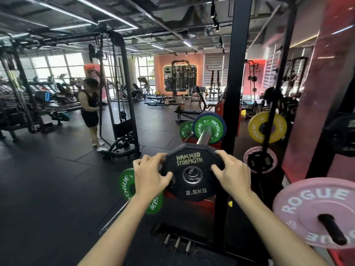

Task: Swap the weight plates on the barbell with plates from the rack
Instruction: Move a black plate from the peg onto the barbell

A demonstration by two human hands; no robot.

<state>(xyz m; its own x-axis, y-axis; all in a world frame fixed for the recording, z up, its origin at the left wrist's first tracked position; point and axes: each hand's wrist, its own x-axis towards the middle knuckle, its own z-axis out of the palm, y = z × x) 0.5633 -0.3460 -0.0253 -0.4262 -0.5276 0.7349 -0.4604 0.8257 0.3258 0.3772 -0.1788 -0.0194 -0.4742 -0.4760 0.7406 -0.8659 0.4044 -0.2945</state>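
Note:
A black 2.5 kg Hammer Strength plate (192, 162) sits on the near end of the barbell sleeve (204, 136). My left hand (148, 174) grips its left edge and my right hand (231, 173) grips its right edge. Further along the sleeve sits a green Rogue plate (208, 128) with a blue plate behind it. The rack at right carries a yellow plate (258, 127), a small pink plate (260, 160) and a large pink Rogue plate (311, 206) on pegs.
The black rack upright (229, 83) stands just right of the barbell. A second bar with a green plate (125, 184) lies low at left. A person (89, 110) stands by the cable machine (119, 93). Benches fill the back.

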